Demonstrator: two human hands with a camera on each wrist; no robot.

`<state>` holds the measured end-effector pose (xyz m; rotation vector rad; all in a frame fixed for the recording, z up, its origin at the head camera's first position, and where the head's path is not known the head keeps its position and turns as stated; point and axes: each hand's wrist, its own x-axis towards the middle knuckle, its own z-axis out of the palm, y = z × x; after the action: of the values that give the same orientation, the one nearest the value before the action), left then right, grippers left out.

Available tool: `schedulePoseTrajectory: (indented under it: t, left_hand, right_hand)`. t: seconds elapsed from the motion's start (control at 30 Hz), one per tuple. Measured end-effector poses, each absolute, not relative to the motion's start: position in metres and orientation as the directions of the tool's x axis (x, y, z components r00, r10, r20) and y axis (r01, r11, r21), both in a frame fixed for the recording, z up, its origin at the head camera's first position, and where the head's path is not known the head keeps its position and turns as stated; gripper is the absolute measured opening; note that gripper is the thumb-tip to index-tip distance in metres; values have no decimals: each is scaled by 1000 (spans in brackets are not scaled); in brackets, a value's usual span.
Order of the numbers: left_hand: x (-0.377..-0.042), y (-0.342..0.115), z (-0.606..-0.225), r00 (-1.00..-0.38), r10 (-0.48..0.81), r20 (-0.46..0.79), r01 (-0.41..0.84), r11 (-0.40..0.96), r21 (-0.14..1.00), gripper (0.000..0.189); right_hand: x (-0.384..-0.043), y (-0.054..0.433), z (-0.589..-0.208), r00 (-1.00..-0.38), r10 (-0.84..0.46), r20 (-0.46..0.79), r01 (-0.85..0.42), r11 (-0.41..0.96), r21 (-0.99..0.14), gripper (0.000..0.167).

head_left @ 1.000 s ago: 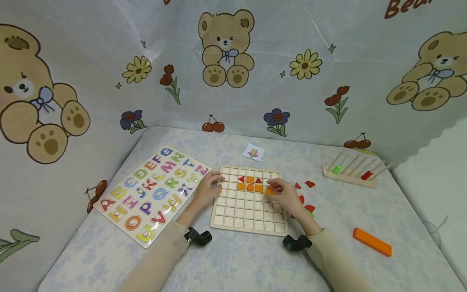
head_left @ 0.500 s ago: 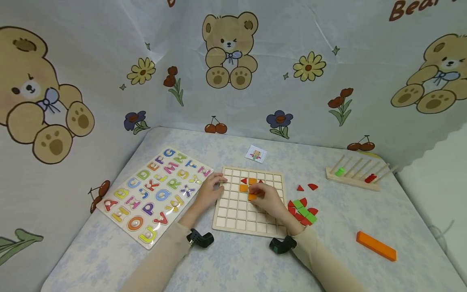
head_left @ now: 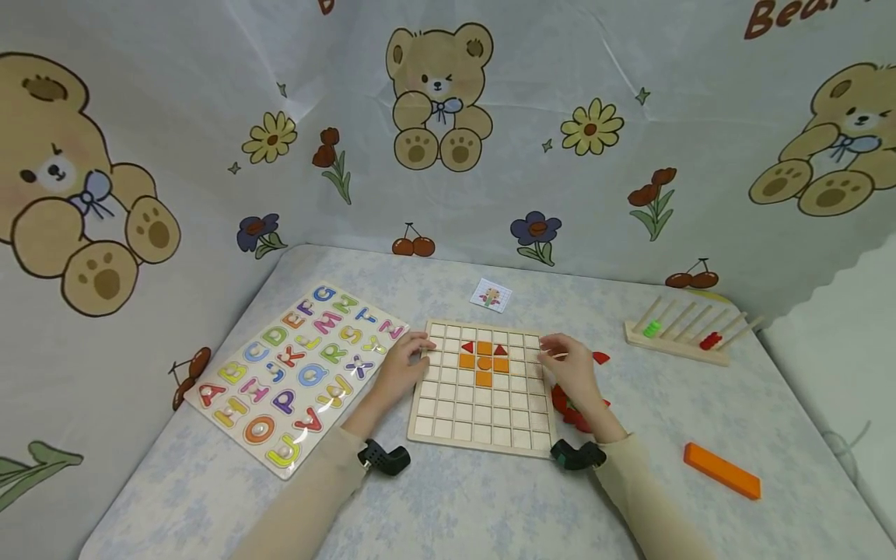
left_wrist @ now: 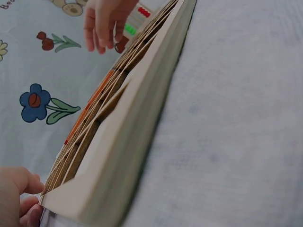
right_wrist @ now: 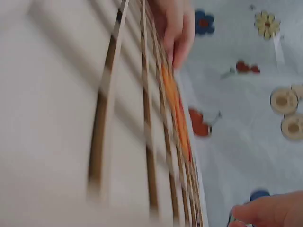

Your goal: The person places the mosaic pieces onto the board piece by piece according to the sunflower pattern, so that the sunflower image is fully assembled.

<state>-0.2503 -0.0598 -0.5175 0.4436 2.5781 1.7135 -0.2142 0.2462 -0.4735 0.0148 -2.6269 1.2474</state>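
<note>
A wooden grid board (head_left: 483,420) lies flat, with several orange and red pieces set in its upper middle cells. An orange square (head_left: 484,379) sits below the round orange piece (head_left: 484,363), between red triangles and further squares. My left hand (head_left: 399,365) holds the board's upper left edge; in the left wrist view its fingers (left_wrist: 29,183) bend at the corner. My right hand (head_left: 575,377) hovers by the board's right edge, fingers loosely bent, with no piece plainly visible between them. Beneath it lies a pile of red pieces (head_left: 570,416), partly hidden by that hand.
An alphabet puzzle board (head_left: 294,373) lies on the left. Behind the grid board is a small picture card (head_left: 491,295). A wooden peg stand (head_left: 675,344) with green and red rings stands at the back right, and an orange bar (head_left: 721,471) lies at the right.
My right hand has set the orange square into the cell below the round piece, let it go, and moved right off the board. My left hand has stayed at the board's edge.
</note>
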Motion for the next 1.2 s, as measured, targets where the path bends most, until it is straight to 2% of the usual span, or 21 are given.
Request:
schedulePoseTrajectory:
  t: [0.1,0.23,0.73,0.87,1.1,1.2]
  left_hand:
    - [-250,-59,-519,-957,238,167,247,364,898,22]
    - [-251,-58,-521,-956,233,177,255,368,894,22]
    - [-251,-58,-519,-961,229,153,232,376,897,22]
    - [-250,-58,-518,-963,227,147,226,375,899,22]
    - [-249,-58,-517,-963,229,145,223,366,903,22]
    - [-250,-59,-517,-962,232,148,227,369,901,22]
  right_hand:
    - [-214,269,-477,-949,234,211,8,687,-727,28]
    - [-214,288,-486,-938,302,171,101,709,-697,31]
    - [-217,286,-494,-945,270,185,55,688,-723,32]
    - [-212,272,-486,-961,184,207,-33,665,-746,33]
    - [-199,223,-481,-976,-136,168,-216,568,-794,34]
    - [-197,210,-487,-973,-162,164,-226,536,-813,33]
